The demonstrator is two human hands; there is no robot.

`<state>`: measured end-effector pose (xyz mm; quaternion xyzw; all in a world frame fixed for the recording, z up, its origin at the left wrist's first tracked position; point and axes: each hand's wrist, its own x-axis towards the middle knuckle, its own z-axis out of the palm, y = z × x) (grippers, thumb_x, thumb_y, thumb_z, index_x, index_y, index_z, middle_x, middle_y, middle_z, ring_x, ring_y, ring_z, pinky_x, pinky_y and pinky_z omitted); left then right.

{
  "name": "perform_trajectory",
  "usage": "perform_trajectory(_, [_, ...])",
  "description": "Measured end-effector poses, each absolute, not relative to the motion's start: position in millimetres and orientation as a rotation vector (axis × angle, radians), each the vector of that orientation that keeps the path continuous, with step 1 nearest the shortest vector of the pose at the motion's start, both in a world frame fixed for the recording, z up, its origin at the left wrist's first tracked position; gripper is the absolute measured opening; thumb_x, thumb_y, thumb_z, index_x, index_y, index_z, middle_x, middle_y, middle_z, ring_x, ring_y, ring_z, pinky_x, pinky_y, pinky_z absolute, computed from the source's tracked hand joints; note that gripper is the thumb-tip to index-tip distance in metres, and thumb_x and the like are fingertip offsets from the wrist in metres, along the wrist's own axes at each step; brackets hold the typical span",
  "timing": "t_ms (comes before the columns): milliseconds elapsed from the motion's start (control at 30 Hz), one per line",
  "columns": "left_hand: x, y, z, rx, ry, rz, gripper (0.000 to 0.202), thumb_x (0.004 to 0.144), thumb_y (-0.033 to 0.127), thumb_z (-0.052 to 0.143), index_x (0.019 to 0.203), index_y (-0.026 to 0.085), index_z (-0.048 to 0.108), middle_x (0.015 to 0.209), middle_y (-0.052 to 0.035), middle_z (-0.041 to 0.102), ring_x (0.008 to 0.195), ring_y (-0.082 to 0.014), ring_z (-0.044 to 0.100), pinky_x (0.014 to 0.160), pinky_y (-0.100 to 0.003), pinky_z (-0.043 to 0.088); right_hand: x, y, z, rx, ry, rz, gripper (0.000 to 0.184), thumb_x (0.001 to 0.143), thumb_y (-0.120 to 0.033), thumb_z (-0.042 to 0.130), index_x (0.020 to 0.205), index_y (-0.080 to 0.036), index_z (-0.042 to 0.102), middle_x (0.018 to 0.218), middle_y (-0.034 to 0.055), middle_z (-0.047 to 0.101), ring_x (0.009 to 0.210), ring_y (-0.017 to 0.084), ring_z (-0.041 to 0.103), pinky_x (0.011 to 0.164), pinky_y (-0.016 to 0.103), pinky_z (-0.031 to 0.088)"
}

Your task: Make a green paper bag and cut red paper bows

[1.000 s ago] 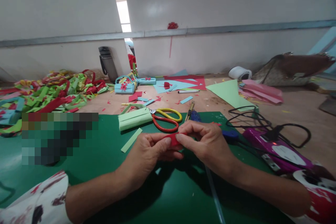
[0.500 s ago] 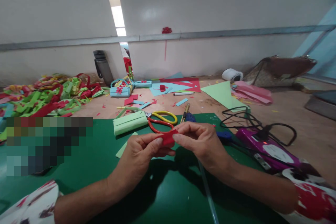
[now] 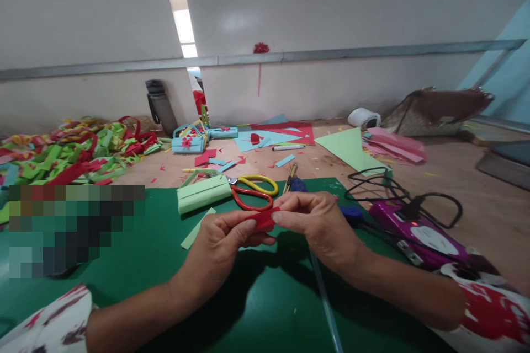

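Note:
A small piece of red paper (image 3: 264, 219) is held above the green mat (image 3: 265, 298). My left hand (image 3: 226, 237) pinches its left end between thumb and fingers. On its right end, my right hand (image 3: 321, 223) closes thumb and forefinger. Just beyond my hands lie scissors (image 3: 259, 185) with one yellow and one red handle loop. Left of them rests a light green folded paper purse (image 3: 204, 194), and a green paper strip (image 3: 197, 229) lies near my left hand. Behind my right hand sits a cutter knife (image 3: 291, 176), partly beside a blue tool.
Blue paper purses (image 3: 187, 144) with red flowers stand farther back. Paper scraps (image 3: 74, 154) heap at the left by a dark bottle (image 3: 161, 107). On the right are a purple power strip (image 3: 418, 231), black cables and a brown bag (image 3: 439, 113). A clear glue stick (image 3: 325, 298) crosses the mat.
The red paper's upper edge looks lower and flatter between my fingers. Both hands keep their grip in nearly the same place, and the view has shifted slightly.

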<state>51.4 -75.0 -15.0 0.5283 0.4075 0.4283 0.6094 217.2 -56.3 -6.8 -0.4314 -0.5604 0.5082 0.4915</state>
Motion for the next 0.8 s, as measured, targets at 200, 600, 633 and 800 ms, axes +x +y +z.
perform_trajectory(200, [52.0,-75.5,-14.6,1.229,0.957,0.998,0.022,0.082,0.025,0.057,0.095,0.012,0.069,0.086,-0.0071,0.073,0.075,-0.0207,0.069,0.076,-0.032,0.054,216.7,-57.7,-1.8,-1.040,-1.397,1.221,0.020,0.060,-0.013,0.063,0.042,-0.019,0.058,0.056,-0.0018,0.056,0.060,0.013,0.049,0.061,0.026,0.039])
perform_trajectory(600, [57.5,-76.0,-12.1,1.250,1.065,0.966,0.022,0.078,0.029,0.061,0.087,0.010,0.070,0.079,-0.0079,0.072,0.072,-0.0221,0.069,0.070,-0.030,0.052,216.4,-56.8,-4.6,-1.069,-1.385,1.240,0.019,0.061,-0.012,0.064,0.043,-0.017,0.058,0.059,-0.0003,0.060,0.063,0.013,0.053,0.059,0.025,0.040])
perform_trajectory(633, [57.7,-76.0,-11.9,1.249,1.062,0.967,0.023,0.078,0.029,0.061,0.086,0.010,0.070,0.079,-0.0080,0.072,0.072,-0.0222,0.069,0.070,-0.030,0.052,216.4,-56.8,-4.7,-1.071,-1.382,1.241,0.018,0.060,-0.012,0.064,0.044,-0.017,0.058,0.059,-0.0003,0.060,0.063,0.013,0.053,0.059,0.025,0.040])
perform_trajectory(800, [58.8,-75.7,-11.0,1.252,1.068,0.968,0.023,0.078,0.030,0.060,0.083,0.009,0.069,0.078,-0.0083,0.071,0.069,-0.0218,0.069,0.068,-0.031,0.052,216.0,-56.8,-5.5,-1.092,-1.362,1.242,0.017,0.060,-0.014,0.065,0.044,-0.017,0.057,0.058,-0.0010,0.059,0.060,0.012,0.052,0.056,0.025,0.039])
